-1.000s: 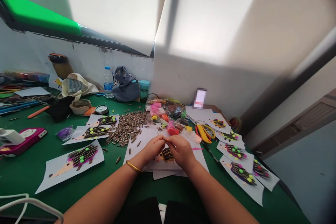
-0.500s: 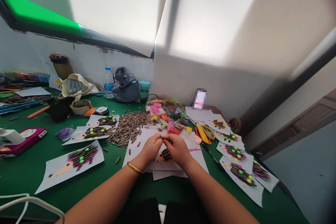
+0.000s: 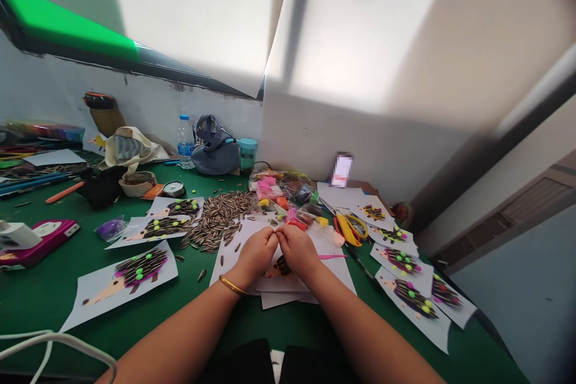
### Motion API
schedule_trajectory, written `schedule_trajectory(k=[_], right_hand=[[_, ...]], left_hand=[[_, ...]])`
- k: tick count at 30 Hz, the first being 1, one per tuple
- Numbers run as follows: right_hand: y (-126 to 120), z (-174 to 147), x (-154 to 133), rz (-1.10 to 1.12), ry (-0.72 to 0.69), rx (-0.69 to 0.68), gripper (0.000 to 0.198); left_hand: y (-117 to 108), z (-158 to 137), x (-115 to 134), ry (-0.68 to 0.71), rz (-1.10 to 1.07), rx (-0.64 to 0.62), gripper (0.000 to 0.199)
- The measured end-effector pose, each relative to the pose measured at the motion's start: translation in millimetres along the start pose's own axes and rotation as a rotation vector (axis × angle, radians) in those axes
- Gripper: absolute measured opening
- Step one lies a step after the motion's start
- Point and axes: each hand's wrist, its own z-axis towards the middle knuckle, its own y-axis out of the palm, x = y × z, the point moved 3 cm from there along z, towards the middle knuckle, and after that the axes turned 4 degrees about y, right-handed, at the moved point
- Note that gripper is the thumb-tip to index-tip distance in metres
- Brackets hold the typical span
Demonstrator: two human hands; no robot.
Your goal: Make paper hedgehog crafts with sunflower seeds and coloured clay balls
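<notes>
See a hedgehog picture (image 3: 281, 266) lying on the stack of white paper (image 3: 339, 288), below the joined hands and a little nearer the body than the meeting fingertips. See the left hand (image 3: 258, 251) and the right hand (image 3: 297, 250) angled inward above it, with the fingers (image 3: 272, 232) of both bent and pinched close, tip against tip. Can't make out anything gripped between the tips: too small and too covered to say. Lose much of the picture behind the right hand, with only a pale snout and a patch of dark body showing.

Find a pile of striped seeds (image 3: 225, 216) beyond the left hand, spread over the green surface (image 3: 270, 325) and the paper's edge. Find bagged colored lumps (image 3: 282, 202) past the fingertips, hard to tell apart under crumpled wrapping. Spot a pink tool (image 3: 333, 257) poking out beside the right hand, with the inner end hidden, and yellow-handled scissors (image 3: 346, 229) farther right. Note overlapping hedgehog sheets (image 3: 407, 261) at far right, a phone (image 3: 342, 169) blurred into blocks, and a white cable (image 3: 72, 345) cut off at the left edge.
</notes>
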Motion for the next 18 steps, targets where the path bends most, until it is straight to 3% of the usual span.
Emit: schedule_trajectory(k=[9, 18], right_hand=[[3, 16, 1, -0.091, 0.104, -0.079, 0.017], [6, 22, 15, -0.051, 0.116, -0.047, 0.020]], left_hand=[[-4, 4, -5, -0.067, 0.205, -0.028, 0.023], [-6, 4, -5, -0.001, 0.324, -0.006, 0.026]])
